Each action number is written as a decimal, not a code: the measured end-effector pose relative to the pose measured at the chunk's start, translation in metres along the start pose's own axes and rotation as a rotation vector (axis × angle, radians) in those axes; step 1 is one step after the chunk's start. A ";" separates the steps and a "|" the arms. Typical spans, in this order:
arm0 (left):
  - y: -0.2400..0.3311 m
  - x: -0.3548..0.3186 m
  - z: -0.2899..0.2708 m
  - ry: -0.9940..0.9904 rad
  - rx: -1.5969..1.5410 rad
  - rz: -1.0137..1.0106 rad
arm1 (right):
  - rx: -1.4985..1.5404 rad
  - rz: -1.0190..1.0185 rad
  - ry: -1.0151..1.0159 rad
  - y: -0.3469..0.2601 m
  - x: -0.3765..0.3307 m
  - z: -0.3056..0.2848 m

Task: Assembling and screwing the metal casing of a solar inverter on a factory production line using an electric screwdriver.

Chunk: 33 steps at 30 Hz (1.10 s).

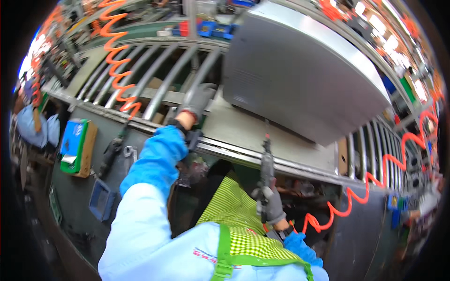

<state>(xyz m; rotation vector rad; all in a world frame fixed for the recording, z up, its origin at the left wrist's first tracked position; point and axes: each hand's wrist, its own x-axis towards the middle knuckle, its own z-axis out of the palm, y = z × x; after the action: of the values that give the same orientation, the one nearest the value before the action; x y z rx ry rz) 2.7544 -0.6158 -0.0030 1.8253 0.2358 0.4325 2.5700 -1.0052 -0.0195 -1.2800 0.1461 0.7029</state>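
Roller conveyor (154, 70), tool (266, 161) tip (blurred)

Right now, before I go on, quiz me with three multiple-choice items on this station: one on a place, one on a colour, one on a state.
1. Where does the left hand rest?
A on the blue bin
B on the conveyor beside the grey panel
C on the apron

2. What colour is the coiled hose at the right?
A orange
B black
C white

3. What is the right hand doing?
A hanging empty
B gripping a power screwdriver, bit up
C holding a box

Answers: B, gloved hand lies at the panel's edge; A, coils are orange; B, fingers wrap the tool.
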 end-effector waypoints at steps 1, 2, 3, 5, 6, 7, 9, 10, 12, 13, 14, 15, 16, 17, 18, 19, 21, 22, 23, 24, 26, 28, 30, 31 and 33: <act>-0.050 0.021 -0.016 0.083 0.504 0.378 | -0.014 0.009 -0.071 -0.001 0.001 0.003; -0.029 0.027 0.014 -0.075 0.547 0.239 | -0.004 -0.021 -0.041 0.000 0.002 -0.006; 0.024 0.012 0.034 -0.170 0.593 0.102 | 0.009 -0.046 -0.013 0.002 0.001 -0.014; 0.028 0.020 0.030 -0.154 0.743 0.163 | -0.042 0.005 0.021 -0.005 -0.008 -0.009; 0.022 0.029 0.034 -0.180 0.795 0.177 | 0.005 0.005 -0.004 -0.002 -0.010 -0.014; 0.017 0.030 0.026 -0.203 0.852 0.182 | 0.053 0.011 -0.036 0.002 -0.012 -0.021; 0.059 0.021 0.025 -0.264 0.876 0.030 | 0.075 -0.030 -0.033 0.006 -0.021 -0.031; 0.068 0.018 0.020 -0.205 0.904 0.035 | 0.075 -0.014 -0.030 0.008 -0.022 -0.036; 0.066 0.023 0.023 -0.301 0.890 0.071 | 0.033 0.015 -0.069 0.010 -0.026 -0.047; 0.064 0.024 0.021 -0.297 0.850 0.095 | 0.041 0.037 -0.061 0.009 -0.028 -0.052; 0.057 0.023 0.025 -0.293 0.849 0.089 | 0.037 0.041 -0.065 0.009 -0.032 -0.060; 0.045 0.024 0.024 -0.204 0.777 0.158 | -0.011 0.010 -0.127 0.007 -0.029 -0.066; 0.034 0.025 0.022 -0.114 0.704 0.227 | -0.059 -0.021 -0.189 0.006 -0.025 -0.069; 0.044 0.022 0.026 -0.153 0.689 0.203 | -0.051 -0.026 -0.184 0.008 -0.023 -0.069; 0.052 0.020 0.026 -0.168 0.701 0.203 | -0.019 -0.016 -0.175 0.008 -0.025 -0.074; 0.056 0.019 0.027 -0.182 0.713 0.202 | 0.012 -0.007 -0.167 0.009 -0.026 -0.078; 0.047 0.017 0.028 -0.166 0.715 0.245 | -0.003 -0.004 -0.188 0.006 -0.025 -0.080; 0.045 0.018 0.031 -0.218 0.751 0.224 | 0.011 -0.019 -0.191 0.001 -0.025 -0.079; 0.053 0.009 0.039 -0.185 0.656 0.276 | 0.040 -0.038 -0.173 0.002 -0.030 -0.076; 0.058 0.006 0.044 -0.207 0.675 0.277 | 0.035 -0.032 -0.186 -0.001 -0.035 -0.076; 0.054 0.006 0.059 -0.205 0.686 0.289 | 0.041 0.063 -0.210 -0.009 -0.043 -0.076; 0.049 0.007 0.070 -0.222 0.672 0.325 | 0.041 0.114 -0.216 -0.011 -0.042 -0.078; 0.048 0.005 0.077 -0.238 0.675 0.368 | -0.013 0.186 -0.120 -0.012 -0.038 -0.079; 0.048 0.004 0.074 -0.254 0.682 0.416 | -0.044 0.226 -0.078 -0.014 -0.033 -0.077; 0.062 0.010 0.104 -0.356 0.595 0.518 | 0.068 0.057 -0.059 -0.001 -0.036 -0.074</act>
<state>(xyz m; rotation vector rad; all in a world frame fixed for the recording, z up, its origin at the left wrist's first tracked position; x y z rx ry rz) 2.8022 -0.7215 0.0322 2.5158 -0.4090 0.4065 2.5622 -1.0868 -0.0243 -1.1927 0.1580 0.7776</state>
